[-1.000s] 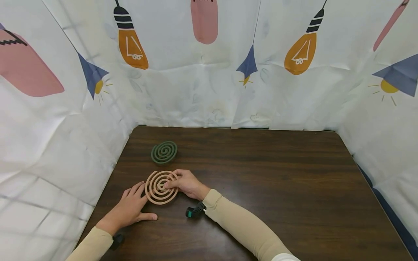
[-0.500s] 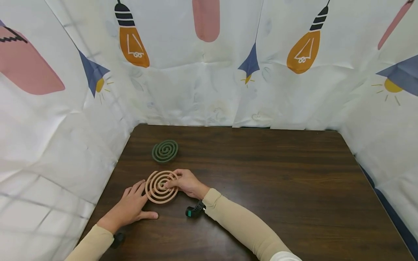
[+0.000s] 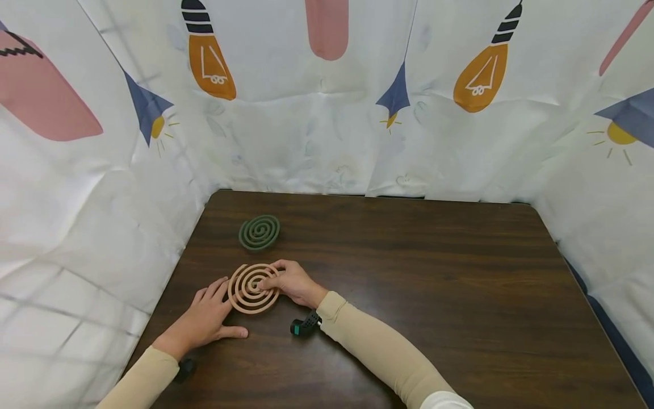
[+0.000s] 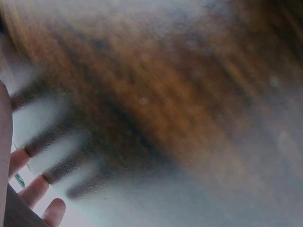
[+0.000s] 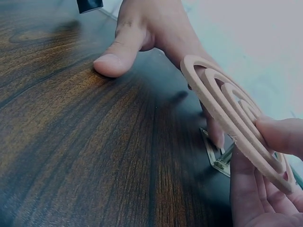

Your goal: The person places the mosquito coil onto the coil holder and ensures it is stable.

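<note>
My right hand [image 3: 300, 284] pinches a tan mosquito coil [image 3: 253, 312], thumb on its upper face near the centre and fingers beneath. In the right wrist view the coil [image 5: 213, 109] is held tilted above the tabletop. My left hand [image 3: 199, 324] rests on the table with its fingers spread, fingertips close to the coil's left edge and thumb pointing right. Beyond both hands lies a second mosquito coil, dark green [image 3: 260, 230]. Only several fingertips [image 4: 35, 189] of the left hand show in the left wrist view.
A dark wood-grain table [image 3: 434, 284] stretches far to the right. White printed curtains [image 3: 317, 142] hang behind and beside it. In the right wrist view, a small pale metal-looking piece [image 5: 221, 164] with a green part lies beyond the tan coil. Black bands [image 3: 305, 325] sit at my wrists.
The head view has tilted slightly down, so everything sits a little higher in it. Both hands and the tan mosquito coil hold nearly the same positions.
</note>
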